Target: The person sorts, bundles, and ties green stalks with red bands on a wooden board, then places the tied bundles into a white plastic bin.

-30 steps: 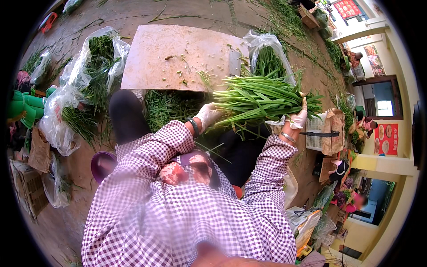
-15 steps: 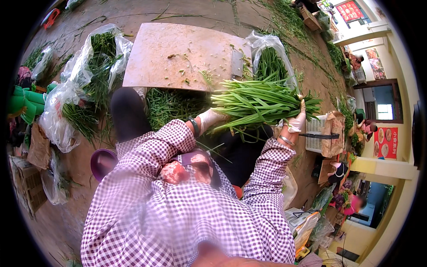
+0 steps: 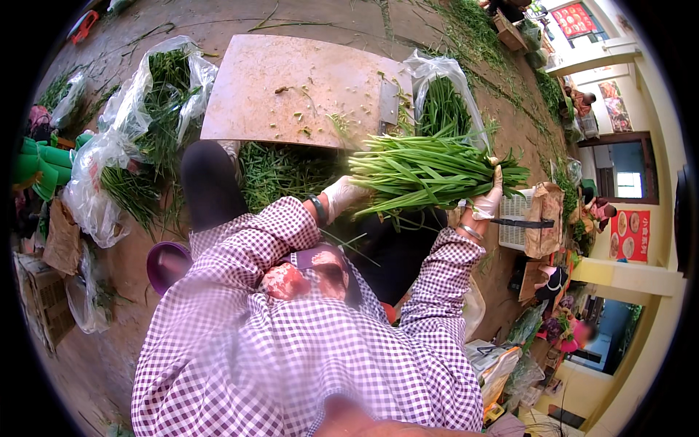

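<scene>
A big bunch of garlic chives (image 3: 426,171) lies level across both my hands, beyond my knees and by the near right corner of a board. White gloves cover both hands. My right hand (image 3: 489,198) is closed around the leafy right end, its thumb up. My left hand (image 3: 345,197) grips the pale stem end from below, and its fingertips are partly hidden by the stalks. The pale low board (image 3: 291,95) carries scattered bits of stem and leaf. Under its near edge lies a heap of loose green leaves (image 3: 284,178).
An open plastic bag of chives (image 3: 445,105) stands right of the board. More bags of greens (image 3: 164,95) sit to the left, near a purple bucket (image 3: 169,266). A white crate (image 3: 514,218) stands at the right, and people work farther off. Leaf scraps litter the floor.
The bunch has shifted very slightly to the right and down, the left hand moving with it. Both hands keep their hold.
</scene>
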The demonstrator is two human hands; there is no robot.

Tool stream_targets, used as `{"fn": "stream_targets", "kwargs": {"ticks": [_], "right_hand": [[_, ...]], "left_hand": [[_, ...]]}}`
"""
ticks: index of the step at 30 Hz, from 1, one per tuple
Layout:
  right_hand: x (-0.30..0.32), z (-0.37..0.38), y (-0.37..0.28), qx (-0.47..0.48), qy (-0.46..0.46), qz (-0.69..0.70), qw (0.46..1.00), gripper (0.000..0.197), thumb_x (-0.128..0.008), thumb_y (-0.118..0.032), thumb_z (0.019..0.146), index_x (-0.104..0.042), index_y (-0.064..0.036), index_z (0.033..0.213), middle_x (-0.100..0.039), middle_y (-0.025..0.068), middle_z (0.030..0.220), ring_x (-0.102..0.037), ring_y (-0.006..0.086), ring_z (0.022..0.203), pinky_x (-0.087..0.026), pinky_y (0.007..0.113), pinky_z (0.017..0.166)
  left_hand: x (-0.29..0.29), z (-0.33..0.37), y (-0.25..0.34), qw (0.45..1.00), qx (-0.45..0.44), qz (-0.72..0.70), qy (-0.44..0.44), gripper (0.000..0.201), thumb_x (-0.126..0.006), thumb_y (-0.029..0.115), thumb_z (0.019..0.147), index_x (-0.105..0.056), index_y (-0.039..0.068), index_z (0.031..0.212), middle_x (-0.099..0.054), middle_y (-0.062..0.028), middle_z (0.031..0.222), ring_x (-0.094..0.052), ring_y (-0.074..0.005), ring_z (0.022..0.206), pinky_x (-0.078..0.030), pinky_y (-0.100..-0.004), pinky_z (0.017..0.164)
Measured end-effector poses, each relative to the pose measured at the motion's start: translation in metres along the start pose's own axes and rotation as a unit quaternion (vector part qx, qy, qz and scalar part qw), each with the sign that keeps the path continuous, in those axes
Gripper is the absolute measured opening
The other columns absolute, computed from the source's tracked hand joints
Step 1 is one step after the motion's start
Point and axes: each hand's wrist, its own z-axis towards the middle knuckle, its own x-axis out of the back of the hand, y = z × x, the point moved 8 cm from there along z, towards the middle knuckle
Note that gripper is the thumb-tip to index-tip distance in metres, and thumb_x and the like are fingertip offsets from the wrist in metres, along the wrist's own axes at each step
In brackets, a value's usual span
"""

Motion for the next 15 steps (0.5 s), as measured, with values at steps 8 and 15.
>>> {"fn": "stream_targets", "kwargs": {"ticks": [8, 15], "right_hand": [[-0.001, 0.008, -0.006, 0.046, -0.028, -0.072, 0.996, 0.018, -0.061, -0.020, 0.095, -0.068, -0.0064, 0.104, -0.069, 0.0076, 0.106, -0.063, 0.0238, 0.101, -0.049, 0.042, 0.097], [0.002, 0.012, -0.013, 0.044, -0.038, -0.058, 0.997, 0.020, -0.059, -0.021, 0.096, -0.069, -0.0062, 0.105, -0.070, 0.0076, 0.107, -0.064, 0.0241, 0.101, -0.049, 0.042, 0.096]], "left_hand": [[0.014, 0.008, -0.012, 0.995, -0.038, 0.077, 0.054, 0.030, -0.068, 0.022, 0.091, -0.067, 0.002, 0.114, -0.069, -0.0015, 0.105, -0.061, -0.0109, 0.090, -0.050, -0.0297, 0.079], [0.019, -0.001, -0.023, 0.998, 0.052, -0.003, -0.030, 0.040, -0.065, 0.028, 0.094, -0.064, 0.001, 0.123, -0.068, -0.0040, 0.116, -0.058, -0.0101, 0.106, -0.044, -0.0280, 0.096]]}}
